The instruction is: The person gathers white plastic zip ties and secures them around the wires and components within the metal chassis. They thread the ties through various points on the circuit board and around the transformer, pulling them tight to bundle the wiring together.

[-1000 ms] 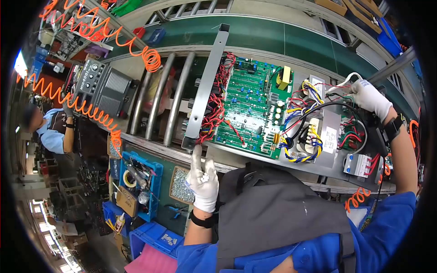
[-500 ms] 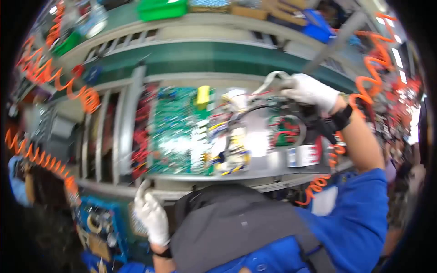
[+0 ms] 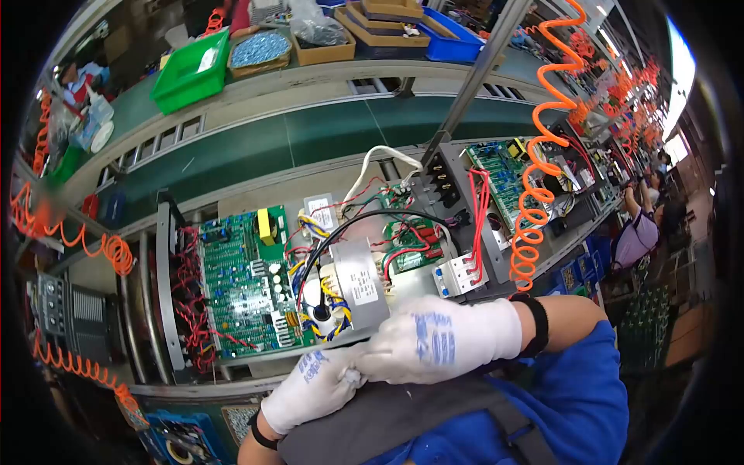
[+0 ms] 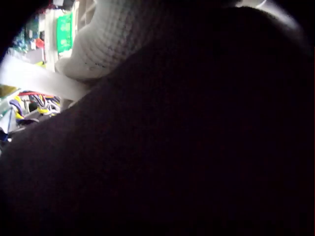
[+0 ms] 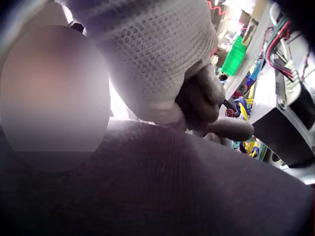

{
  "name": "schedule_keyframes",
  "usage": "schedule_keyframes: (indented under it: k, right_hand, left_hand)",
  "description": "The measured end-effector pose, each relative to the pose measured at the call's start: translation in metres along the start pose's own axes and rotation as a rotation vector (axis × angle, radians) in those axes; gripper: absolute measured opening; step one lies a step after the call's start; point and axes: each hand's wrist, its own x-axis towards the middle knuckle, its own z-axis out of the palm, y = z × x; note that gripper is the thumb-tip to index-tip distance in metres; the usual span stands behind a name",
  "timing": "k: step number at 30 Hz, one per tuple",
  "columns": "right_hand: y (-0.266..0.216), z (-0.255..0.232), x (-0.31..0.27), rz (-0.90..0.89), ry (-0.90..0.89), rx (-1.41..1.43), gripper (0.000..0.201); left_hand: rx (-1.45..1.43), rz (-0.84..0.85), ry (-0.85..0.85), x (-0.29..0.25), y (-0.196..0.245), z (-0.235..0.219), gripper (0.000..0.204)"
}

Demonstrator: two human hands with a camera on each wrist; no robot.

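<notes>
Both white-gloved hands meet at the chassis's near edge in the head view. My left hand (image 3: 314, 387) has its fingers curled in, with small white pieces (image 3: 353, 378) showing at the fingertips. Against those fingertips lie the fingers of my right hand (image 3: 442, 341), bent in the right wrist view; what they pinch is hidden, so I cannot tell. Just beyond is the open chassis: a green circuit board (image 3: 240, 287), a grey metal box with a label (image 3: 360, 287), a toroidal coil with yellow and blue wires (image 3: 322, 306), and a white breaker (image 3: 457, 275). Dark cloth fills most of the left wrist view.
A white cable (image 3: 372, 159) loops up behind the chassis. A second chassis (image 3: 511, 182) stands to the right, behind a coiled orange hose (image 3: 535, 209). A green bin (image 3: 190, 74) sits on the far shelf, a blue tool tray (image 3: 182, 434) at the near left.
My right hand has left the white cable at the chassis's far right and come to my left hand. The left has moved right from the near left corner. The head view has turned right.
</notes>
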Motion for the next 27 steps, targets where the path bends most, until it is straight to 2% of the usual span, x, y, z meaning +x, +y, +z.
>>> schedule_keyframes:
  k: [1,2,3,5,7,8,10,11,13,14,15,17,18,19,21,23,25,26,27]
  right_hand:
    - [0.002,-0.009,-0.004,0.011,0.015,-0.009,0.025]
    - [0.007,-0.025,-0.009,0.155,0.097,-0.067,0.024]
    - [0.013,-0.041,-0.015,0.298,0.176,-0.120,0.022]
    - [0.066,-0.056,-0.032,0.356,0.482,-0.338,0.024]
    - [0.093,-0.088,-0.032,0.714,0.325,-0.355,0.030]
    - [0.104,-0.093,-0.027,0.716,0.333,-0.356,0.030]
    - [0.125,-0.095,-0.007,0.823,0.042,-0.479,0.026]
    - [0.127,-0.091,0.002,0.855,-0.029,-0.427,0.022]
    - [0.153,-0.084,-0.001,0.603,-0.230,-0.375,0.024]
    - [0.166,-0.087,0.004,0.600,-0.335,-0.153,0.028]
    - [0.172,-0.095,0.004,0.619,-0.353,-0.042,0.029]
    - [0.170,-0.109,0.006,0.727,-0.148,-0.030,0.029]
    - [0.171,-0.111,0.005,0.745,-0.246,-0.150,0.032]
    - [0.170,-0.109,0.005,0.744,-0.257,-0.144,0.032]
    - [0.165,-0.098,0.004,0.664,-0.414,-0.285,0.032]
    - [0.171,-0.090,0.002,0.650,-0.382,-0.308,0.031]
    - [0.177,-0.096,0.002,0.635,-0.278,-0.242,0.027]
    - [0.172,-0.105,0.007,0.729,-0.247,-0.120,0.023]
    - [0.168,-0.113,0.007,0.725,-0.182,-0.088,0.022]
  left_hand:
    - [-0.110,-0.106,-0.079,0.001,0.002,-0.003,0.031]
    - [-0.104,-0.098,-0.093,0.004,0.004,-0.006,0.031]
    - [-0.134,-0.126,-0.050,0.004,0.006,-0.009,0.036]
    - [-0.196,-0.191,0.040,0.003,0.008,-0.013,0.047]
    - [-0.235,-0.239,0.086,0.002,0.011,-0.013,0.045]
    - [-0.276,-0.289,0.146,0.001,0.012,-0.013,0.042]
    - [-0.302,-0.328,0.232,0.001,0.009,-0.012,0.036]
    - [-0.295,-0.326,0.232,0.000,0.008,-0.012,0.036]
    - [-0.222,-0.382,0.220,-0.002,0.009,-0.014,0.034]
    - [-0.154,-0.371,0.251,-0.004,0.012,-0.016,0.034]
    - [-0.159,-0.379,0.250,-0.008,0.010,-0.015,0.034]
    - [-0.364,-0.474,0.475,-0.022,0.002,-0.011,0.036]
    - [-0.374,-0.483,0.476,-0.024,0.000,-0.009,0.036]
    - [-0.406,-0.524,0.530,-0.026,-0.001,-0.009,0.036]
    - [-0.459,-0.609,0.637,-0.031,-0.003,-0.011,0.035]
    - [-0.452,-0.663,0.640,-0.034,-0.011,-0.015,0.034]
    - [-0.407,-0.638,0.631,-0.032,-0.015,-0.019,0.034]
    - [-0.416,-0.638,0.624,-0.031,-0.018,-0.022,0.034]
    - [-0.372,-0.616,0.620,-0.030,-0.020,-0.025,0.035]
